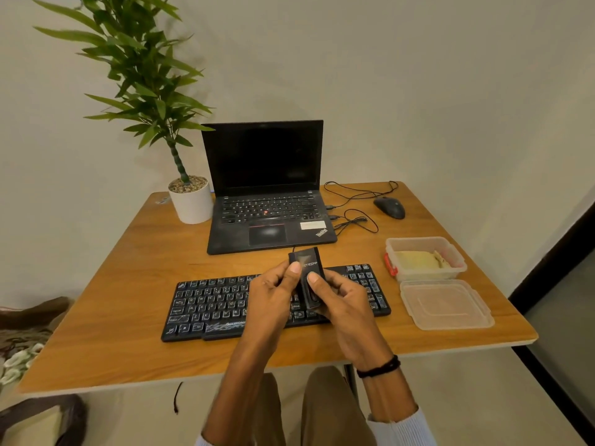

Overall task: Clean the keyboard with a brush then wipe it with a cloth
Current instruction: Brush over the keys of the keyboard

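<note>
A black keyboard (pixel 212 304) lies flat near the front of the wooden table (pixel 122 284). Above its middle, both hands hold a slim black rectangular brush case (pixel 307 262). My left hand (pixel 270 297) grips its left side with the thumb on top. My right hand (pixel 338 297) grips the lower right part, thumb pressed on its face. No bristles show. A yellowish cloth (pixel 417 259) lies folded inside an open clear plastic box (pixel 457 252) to the right of the keyboard.
An open black laptop (pixel 267 188) stands behind the keyboard, a potted plant (pixel 190 201) to its left. A black mouse (pixel 389 207) with looped cables sits back right. The box lid (pixel 446 304) lies by the table's right edge.
</note>
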Motion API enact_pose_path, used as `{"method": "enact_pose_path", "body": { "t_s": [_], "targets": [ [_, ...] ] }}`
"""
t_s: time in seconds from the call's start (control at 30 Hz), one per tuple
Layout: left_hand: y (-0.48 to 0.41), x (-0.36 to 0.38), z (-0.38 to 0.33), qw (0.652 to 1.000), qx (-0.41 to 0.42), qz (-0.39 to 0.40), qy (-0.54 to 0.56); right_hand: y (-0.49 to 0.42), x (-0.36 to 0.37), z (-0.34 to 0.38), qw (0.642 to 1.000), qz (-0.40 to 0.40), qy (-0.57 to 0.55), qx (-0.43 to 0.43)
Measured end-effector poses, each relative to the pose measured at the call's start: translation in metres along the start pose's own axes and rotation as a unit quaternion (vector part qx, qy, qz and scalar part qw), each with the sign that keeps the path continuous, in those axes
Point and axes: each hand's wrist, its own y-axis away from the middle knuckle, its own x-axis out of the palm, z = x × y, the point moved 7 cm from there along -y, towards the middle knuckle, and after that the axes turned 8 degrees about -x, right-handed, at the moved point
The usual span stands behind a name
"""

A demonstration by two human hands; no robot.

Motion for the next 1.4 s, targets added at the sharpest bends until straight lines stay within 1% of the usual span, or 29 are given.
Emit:
{"method": "enact_pose_path", "body": {
  "t_s": [0.1, 0.2, 0.3, 0.4, 0.5, 0.57, 0.6, 0.7, 0.8, 0.87, 0.97, 1.1, 1.27, 1.4],
  "targets": [
    [-0.004, 0.002, -0.001, 0.999, 0.011, 0.023, -0.031, -0.002, 0.000, 0.000, 1.000, -0.010, -0.013, 0.011],
    [-0.006, 0.006, -0.001, 0.999, -0.003, 0.042, -0.031, -0.002, -0.001, -0.005, 0.998, -0.039, -0.041, 0.034],
    [-0.006, 0.006, 0.007, 0.998, -0.036, 0.036, -0.026, -0.003, -0.006, -0.013, 0.985, -0.089, -0.139, 0.054],
    [-0.003, 0.003, 0.019, 0.996, -0.077, 0.032, -0.001, -0.005, -0.010, -0.019, 0.955, -0.125, -0.264, 0.057],
    [-0.001, -0.002, 0.022, 0.996, -0.081, 0.015, 0.036, -0.006, -0.009, -0.020, 0.948, -0.119, -0.293, 0.044],
    [-0.003, -0.007, 0.020, 0.996, -0.062, -0.015, 0.063, -0.003, -0.007, -0.019, 0.953, -0.112, -0.279, 0.034],
    [-0.003, -0.010, 0.019, 0.995, -0.052, -0.031, 0.078, -0.002, -0.007, -0.020, 0.960, -0.107, -0.255, 0.030],
    [-0.006, -0.018, 0.015, 0.990, -0.036, -0.071, 0.114, 0.003, -0.003, -0.016, 0.988, -0.051, -0.143, 0.022],
    [-0.008, -0.022, 0.014, 0.986, -0.037, -0.080, 0.140, 0.006, 0.005, -0.011, 0.998, 0.025, -0.046, 0.020],
    [-0.007, -0.021, 0.015, 0.983, -0.045, -0.076, 0.158, 0.005, 0.008, -0.010, 0.999, 0.052, -0.001, 0.010],
    [-0.004, -0.020, 0.019, 0.980, -0.055, -0.068, 0.179, 0.004, 0.009, -0.008, 0.998, 0.045, 0.042, -0.014],
    [-0.004, -0.023, 0.023, 0.982, -0.057, -0.060, 0.169, 0.005, 0.014, -0.009, 0.996, 0.047, 0.065, -0.034],
    [-0.001, -0.021, 0.028, 0.983, -0.085, -0.053, 0.157, 0.007, 0.021, -0.006, 0.996, 0.043, 0.060, -0.049],
    [0.003, -0.011, 0.034, 0.980, -0.115, -0.012, 0.161, 0.005, 0.022, -0.010, 0.997, 0.025, 0.061, -0.041]
  ]
}}
